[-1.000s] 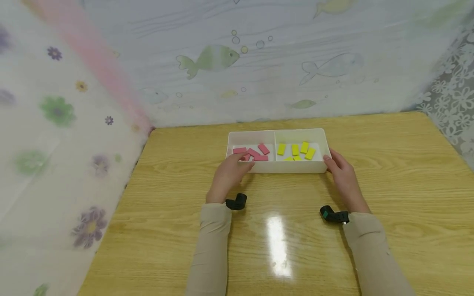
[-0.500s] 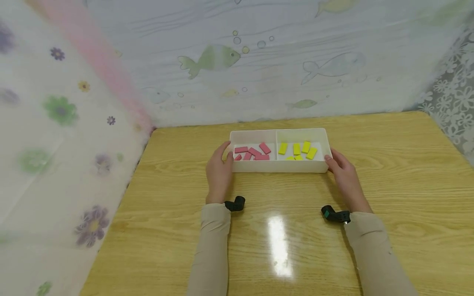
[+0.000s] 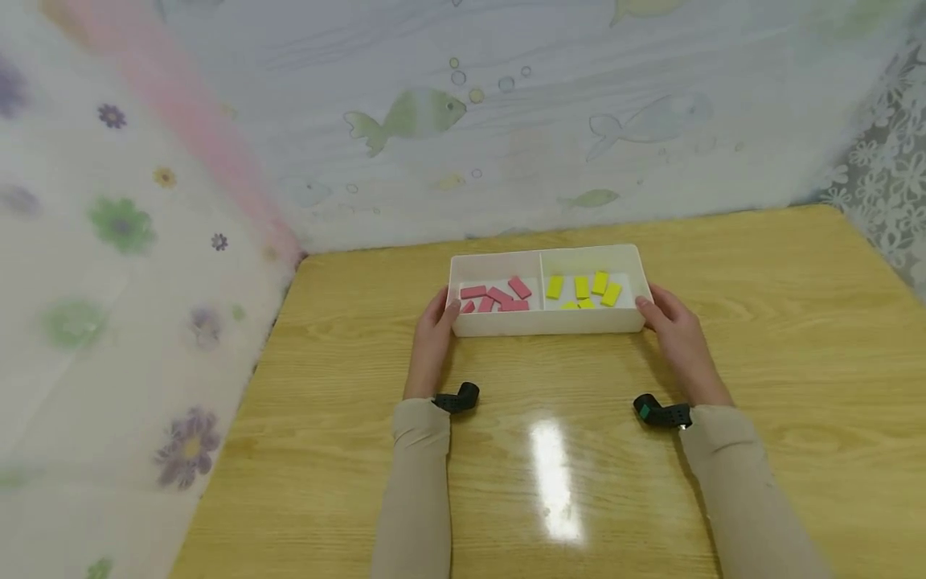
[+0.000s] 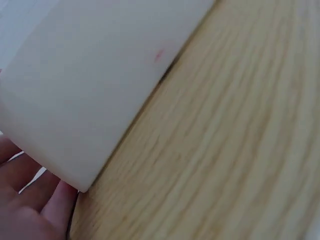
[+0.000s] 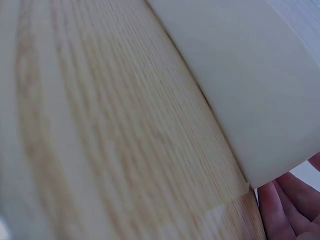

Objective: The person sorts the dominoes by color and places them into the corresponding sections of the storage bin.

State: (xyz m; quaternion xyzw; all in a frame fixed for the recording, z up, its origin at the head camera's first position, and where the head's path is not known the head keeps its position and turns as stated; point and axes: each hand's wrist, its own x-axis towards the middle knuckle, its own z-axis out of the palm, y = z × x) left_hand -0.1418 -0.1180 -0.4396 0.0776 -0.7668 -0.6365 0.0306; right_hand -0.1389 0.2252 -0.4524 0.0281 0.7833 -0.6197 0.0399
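A white two-compartment box [image 3: 550, 323] stands on the table, one divider across its middle. Several flat pink blocks [image 3: 499, 296] lie in its left compartment, several yellow blocks [image 3: 582, 287] in the right one. My left hand [image 3: 432, 334] grips the box's left end, thumb at the front corner. At the opposite end my right hand [image 3: 678, 334] holds on in the same way. Both wrist views show fingers [image 4: 30, 180] at the box's lower corner, with the front wall [image 5: 250, 80] close above the wood. The front wall hides parts of the nearest blocks.
The wooden table [image 3: 347, 338] reaches to a back wall [image 3: 521, 161] covered with a fish-patterned sheet. A flowered sheet [image 3: 130, 322] hangs along the left side. Black wrist cameras [image 3: 457, 398] sit on both wrists.
My left hand has moved left from over the pink blocks and the front wall to the box's left end, where it now grips. The right hand has kept its hold at the right end.
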